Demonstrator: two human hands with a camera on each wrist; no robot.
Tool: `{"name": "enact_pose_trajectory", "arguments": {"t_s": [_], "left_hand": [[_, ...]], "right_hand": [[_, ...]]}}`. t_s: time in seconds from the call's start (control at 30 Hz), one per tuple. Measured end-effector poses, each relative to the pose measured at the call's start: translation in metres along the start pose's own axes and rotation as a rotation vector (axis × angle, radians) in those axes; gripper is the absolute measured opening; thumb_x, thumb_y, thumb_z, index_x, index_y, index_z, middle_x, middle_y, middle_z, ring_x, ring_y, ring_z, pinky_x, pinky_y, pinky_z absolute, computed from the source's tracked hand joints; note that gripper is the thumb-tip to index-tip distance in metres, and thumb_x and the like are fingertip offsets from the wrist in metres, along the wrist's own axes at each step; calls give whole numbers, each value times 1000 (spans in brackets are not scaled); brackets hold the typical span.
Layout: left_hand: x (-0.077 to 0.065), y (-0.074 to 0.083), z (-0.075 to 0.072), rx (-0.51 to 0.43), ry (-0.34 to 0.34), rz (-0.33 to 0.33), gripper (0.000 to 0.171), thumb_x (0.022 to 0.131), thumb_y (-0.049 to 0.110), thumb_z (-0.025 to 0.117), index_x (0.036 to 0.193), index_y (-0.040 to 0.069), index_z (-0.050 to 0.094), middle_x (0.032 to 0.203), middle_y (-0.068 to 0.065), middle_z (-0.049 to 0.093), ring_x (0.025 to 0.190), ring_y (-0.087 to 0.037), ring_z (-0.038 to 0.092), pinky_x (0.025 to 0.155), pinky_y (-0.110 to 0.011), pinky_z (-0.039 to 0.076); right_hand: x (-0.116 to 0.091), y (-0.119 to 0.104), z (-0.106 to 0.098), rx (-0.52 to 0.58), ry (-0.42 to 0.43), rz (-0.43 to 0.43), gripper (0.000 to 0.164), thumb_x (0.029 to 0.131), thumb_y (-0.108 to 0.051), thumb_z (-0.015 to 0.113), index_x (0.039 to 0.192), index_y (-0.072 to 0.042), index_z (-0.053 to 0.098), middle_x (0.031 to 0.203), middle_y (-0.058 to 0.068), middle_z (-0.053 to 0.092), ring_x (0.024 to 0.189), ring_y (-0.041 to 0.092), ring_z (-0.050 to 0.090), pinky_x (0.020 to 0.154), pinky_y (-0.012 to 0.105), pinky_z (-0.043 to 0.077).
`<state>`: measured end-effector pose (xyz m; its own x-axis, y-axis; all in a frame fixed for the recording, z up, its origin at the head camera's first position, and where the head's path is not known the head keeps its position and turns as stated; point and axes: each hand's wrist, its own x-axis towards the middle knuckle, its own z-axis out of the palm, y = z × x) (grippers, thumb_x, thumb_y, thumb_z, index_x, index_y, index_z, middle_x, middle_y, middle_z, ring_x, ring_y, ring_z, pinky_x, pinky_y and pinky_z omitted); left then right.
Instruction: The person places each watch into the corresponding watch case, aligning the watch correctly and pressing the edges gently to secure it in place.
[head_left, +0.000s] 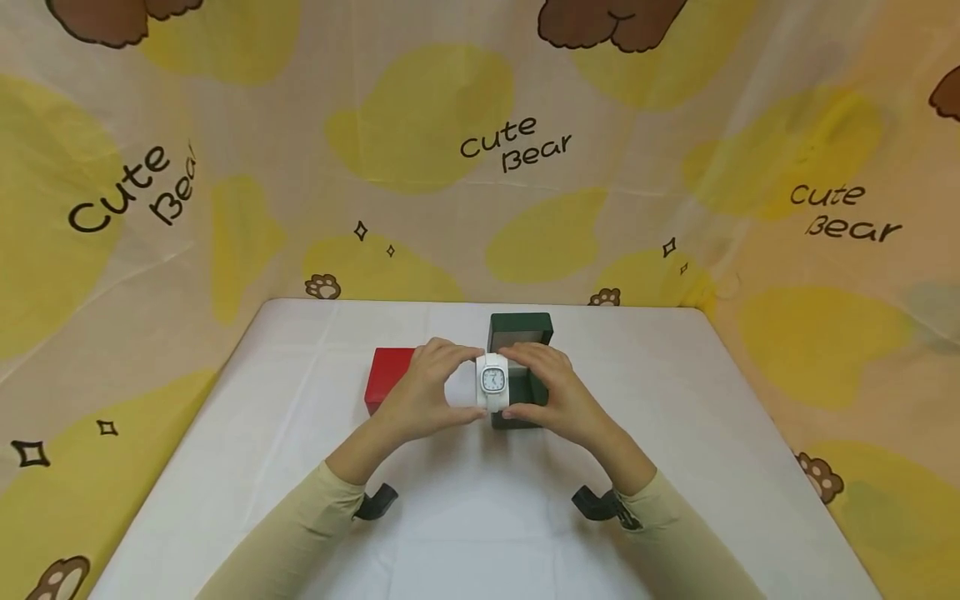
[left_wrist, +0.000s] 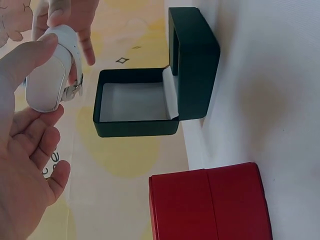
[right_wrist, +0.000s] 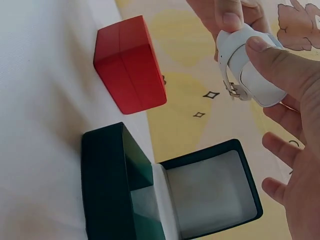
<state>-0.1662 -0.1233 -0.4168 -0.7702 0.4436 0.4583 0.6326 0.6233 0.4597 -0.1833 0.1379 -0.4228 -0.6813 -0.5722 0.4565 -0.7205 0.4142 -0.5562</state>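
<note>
Between my two hands a white wristwatch [head_left: 492, 380] with a square-rounded dial faces up in the head view. Its strap runs around a white cushion [left_wrist: 44, 85], and the metal buckle [right_wrist: 233, 90] shows on the strap's underside in the right wrist view. My left hand [head_left: 429, 390] pinches one side with thumb and fingertips. On the opposite side, my right hand [head_left: 553, 390] pinches it the same way. Just beyond and below stands a dark green box [head_left: 521, 323], its lid raised and its pale lid lining showing. My right hand partly covers that box.
A closed red box [head_left: 387, 375] stands left of the green one, partly behind my left hand. Both rest on a white-covered table [head_left: 480, 533]. Yellow patterned cloth [head_left: 420, 125] with bear prints hangs behind and along the sides.
</note>
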Motion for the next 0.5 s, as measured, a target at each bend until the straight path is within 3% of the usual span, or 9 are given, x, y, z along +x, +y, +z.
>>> {"name": "enact_pose_trajectory", "arguments": {"t_s": [0.27,0.5], "left_hand": [[2,0,4,-25,14,-12,81,68,34,97,139,15,62,122,1,69,115,-16,52,97,-43,45],[3,2,14,-38,16,-76,83,68,34,97,139,13,61,119,0,64,111,-15,53,92,-40,49]], "right_hand": [[0,5,-2,-59,-5,7,87,74,-29,92,150,-19,51,147,2,58,142,27,44,119,57,24],[-3,10,-6,-69,-7,25,85,74,-29,92,149,-20,54,144,2,61,139,28,47,117,58,26]]}}
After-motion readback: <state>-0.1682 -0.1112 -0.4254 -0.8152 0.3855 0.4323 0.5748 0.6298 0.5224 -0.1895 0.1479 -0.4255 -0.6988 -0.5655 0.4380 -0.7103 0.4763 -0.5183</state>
